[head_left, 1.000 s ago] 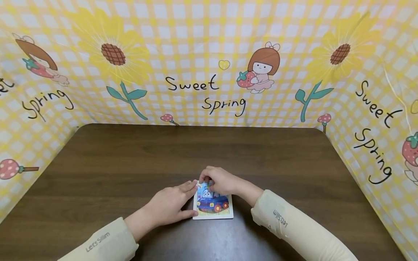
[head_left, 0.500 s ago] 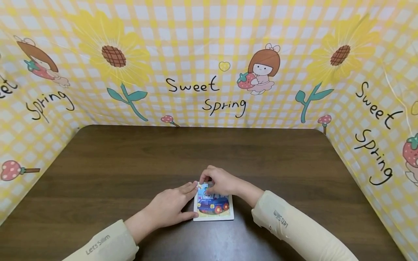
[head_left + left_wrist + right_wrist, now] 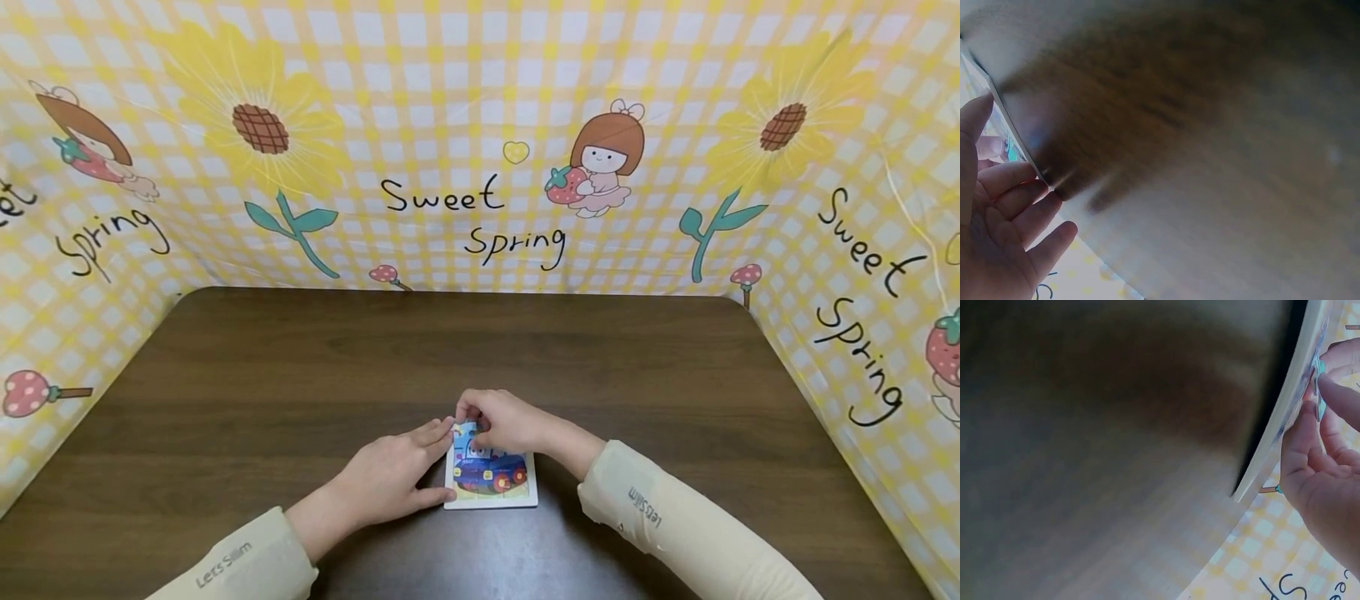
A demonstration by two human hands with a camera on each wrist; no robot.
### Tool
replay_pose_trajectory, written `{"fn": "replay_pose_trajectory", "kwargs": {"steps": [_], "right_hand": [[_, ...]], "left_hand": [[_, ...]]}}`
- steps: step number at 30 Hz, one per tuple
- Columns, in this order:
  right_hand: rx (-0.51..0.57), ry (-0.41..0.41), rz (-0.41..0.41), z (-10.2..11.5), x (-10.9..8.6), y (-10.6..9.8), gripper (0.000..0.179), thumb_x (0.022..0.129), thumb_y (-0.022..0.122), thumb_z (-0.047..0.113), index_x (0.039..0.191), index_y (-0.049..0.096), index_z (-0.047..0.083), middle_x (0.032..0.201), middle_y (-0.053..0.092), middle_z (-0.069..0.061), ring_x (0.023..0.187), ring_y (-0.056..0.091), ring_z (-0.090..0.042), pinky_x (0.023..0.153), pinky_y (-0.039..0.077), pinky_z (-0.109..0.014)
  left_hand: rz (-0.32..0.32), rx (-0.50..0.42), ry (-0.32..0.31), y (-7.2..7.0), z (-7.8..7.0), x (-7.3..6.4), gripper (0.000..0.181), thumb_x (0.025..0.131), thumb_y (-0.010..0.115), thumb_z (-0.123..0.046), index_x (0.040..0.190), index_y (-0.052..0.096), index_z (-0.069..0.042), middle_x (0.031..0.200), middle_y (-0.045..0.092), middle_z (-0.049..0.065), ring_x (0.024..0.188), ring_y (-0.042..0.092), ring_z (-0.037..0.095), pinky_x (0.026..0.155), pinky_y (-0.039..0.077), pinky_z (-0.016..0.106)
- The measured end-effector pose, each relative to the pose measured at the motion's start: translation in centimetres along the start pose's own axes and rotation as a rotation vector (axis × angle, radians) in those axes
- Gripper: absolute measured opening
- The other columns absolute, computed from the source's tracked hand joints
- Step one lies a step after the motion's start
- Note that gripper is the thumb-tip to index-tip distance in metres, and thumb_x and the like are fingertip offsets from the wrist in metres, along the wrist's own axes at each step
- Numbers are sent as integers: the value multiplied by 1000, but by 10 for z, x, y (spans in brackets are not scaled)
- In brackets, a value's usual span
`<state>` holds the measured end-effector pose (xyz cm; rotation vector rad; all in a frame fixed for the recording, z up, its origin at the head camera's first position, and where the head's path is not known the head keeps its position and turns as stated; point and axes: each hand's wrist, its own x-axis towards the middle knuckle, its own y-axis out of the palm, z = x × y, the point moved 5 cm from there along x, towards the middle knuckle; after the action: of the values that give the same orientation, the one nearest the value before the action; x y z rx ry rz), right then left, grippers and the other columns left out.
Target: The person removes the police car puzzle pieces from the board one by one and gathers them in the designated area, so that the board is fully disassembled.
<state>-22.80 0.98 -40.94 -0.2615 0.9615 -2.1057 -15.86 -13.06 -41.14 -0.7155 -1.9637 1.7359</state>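
A small jigsaw puzzle (image 3: 491, 479) with a blue cartoon car lies in a white frame (image 3: 495, 503) near the front of the table. My left hand (image 3: 386, 475) rests along the frame's left side, thumb at the lower corner and fingers extended to the upper one; the left wrist view shows those fingers (image 3: 1022, 187) at the frame's edge. Over the puzzle's upper part, my right hand (image 3: 510, 421) bends its thumb and fingers together. In the right wrist view it pinches a thin puzzle piece (image 3: 1320, 407) with a teal edge. The puzzle's upper right is hidden beneath this hand.
The dark wood table (image 3: 420, 350) extends on all sides of the frame. A yellow-and-white checked cloth (image 3: 450, 83) printed with flowers and lettering stands around its back and sides.
My right hand has come slightly lower and nearer to me over the puzzle's upper part, its fingers still bent. The left hand stays in place at the frame.
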Motion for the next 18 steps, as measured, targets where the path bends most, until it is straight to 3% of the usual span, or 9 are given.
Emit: {"fn": "replay_pose_trajectory", "kwargs": {"steps": [11, 18], "right_hand": [[128, -71, -8, -2, -1, -7, 15, 89, 69, -5, 98, 62, 5, 85, 63, -5, 75, 53, -8, 71, 47, -19], [162, -48, -33, -7, -6, -15, 13, 90, 69, -1, 99, 64, 7, 83, 63, -2, 76, 54, -9, 73, 47, -21]], "left_hand": [[-13, 13, 4, 1, -1, 1, 73, 88, 67, -55, 140, 57, -4, 150, 51, 13, 132, 56, 26, 90, 57, 43], [-9, 0, -2, -1, -1, 1, 72, 88, 68, -53, 139, 57, -3, 148, 53, 14, 131, 58, 28, 90, 57, 43]]}}
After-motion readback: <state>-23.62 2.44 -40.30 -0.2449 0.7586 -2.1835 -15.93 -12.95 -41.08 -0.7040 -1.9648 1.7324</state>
